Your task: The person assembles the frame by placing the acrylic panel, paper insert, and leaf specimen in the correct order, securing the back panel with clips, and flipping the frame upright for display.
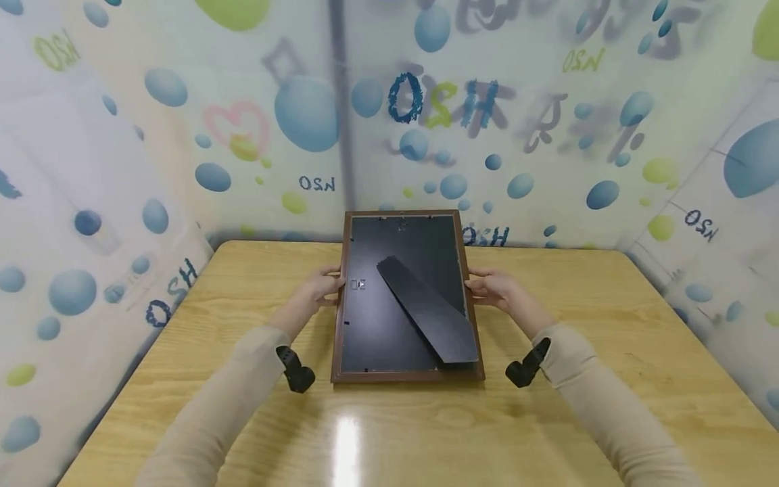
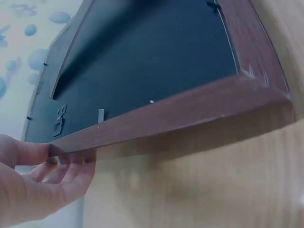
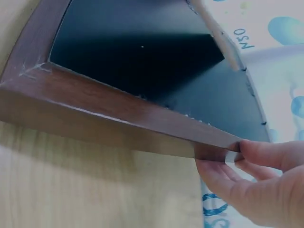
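A picture frame (image 1: 371, 331) with a brown wooden border shows its black back to me. Its black easel leg (image 1: 433, 314) lies slantwise across that back, and a metal hanger (image 1: 358, 285) sits near the left side. My left hand (image 1: 320, 287) grips the left edge, the thumb (image 2: 33, 153) on the border and the fingers curled beneath. On the opposite edge my right hand (image 1: 494, 288) pinches the border the same way, thumb (image 3: 259, 153) on top. The frame is tilted, its far end raised; whether the near edge touches the table cannot be told. Its front is hidden.
The wooden table (image 1: 213, 365) extends on both sides of the frame. Behind it hangs a patterned backdrop (image 1: 535, 135) with blue and green spots, close to the table's far edge. Black wrist cameras (image 1: 295, 369) hang below both cuffs.
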`<state>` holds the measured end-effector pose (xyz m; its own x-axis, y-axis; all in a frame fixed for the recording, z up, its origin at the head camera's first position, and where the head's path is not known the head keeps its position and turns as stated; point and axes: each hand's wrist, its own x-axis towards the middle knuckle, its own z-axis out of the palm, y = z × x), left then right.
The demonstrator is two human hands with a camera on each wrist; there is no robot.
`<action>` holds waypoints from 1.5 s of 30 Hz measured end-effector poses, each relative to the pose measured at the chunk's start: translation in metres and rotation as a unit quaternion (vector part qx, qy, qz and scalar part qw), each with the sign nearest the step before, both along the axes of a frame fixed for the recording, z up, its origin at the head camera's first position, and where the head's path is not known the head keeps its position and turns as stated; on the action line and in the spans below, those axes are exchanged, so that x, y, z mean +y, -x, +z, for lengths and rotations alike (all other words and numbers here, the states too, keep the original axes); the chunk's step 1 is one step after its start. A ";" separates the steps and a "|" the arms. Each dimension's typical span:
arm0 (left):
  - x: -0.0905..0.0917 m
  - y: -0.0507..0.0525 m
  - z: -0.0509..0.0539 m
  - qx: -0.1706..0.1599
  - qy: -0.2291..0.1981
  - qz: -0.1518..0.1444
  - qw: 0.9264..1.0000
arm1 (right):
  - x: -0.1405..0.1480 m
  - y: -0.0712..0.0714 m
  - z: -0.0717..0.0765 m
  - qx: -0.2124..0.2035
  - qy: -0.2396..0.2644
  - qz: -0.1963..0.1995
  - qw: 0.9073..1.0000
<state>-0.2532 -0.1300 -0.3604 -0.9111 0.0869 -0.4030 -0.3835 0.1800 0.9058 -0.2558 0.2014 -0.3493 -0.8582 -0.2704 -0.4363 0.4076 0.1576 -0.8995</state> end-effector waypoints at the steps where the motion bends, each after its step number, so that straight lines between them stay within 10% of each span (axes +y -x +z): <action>1: 0.000 0.000 0.005 0.006 -0.003 0.001 1.000 | 0.000 0.001 0.004 0.005 0.002 0.000 1.000; 19: -0.001 0.018 0.053 0.075 -0.015 -0.040 0.996 | 0.009 0.008 0.056 0.070 -0.001 -0.071 0.995; 31: 0.000 0.019 0.058 0.179 0.034 -0.033 0.983 | 0.014 0.015 0.068 0.143 -0.022 -0.032 0.989; 45: 0.009 0.022 0.050 0.309 0.064 -0.010 0.949 | 0.020 0.025 0.052 0.253 -0.072 -0.055 0.963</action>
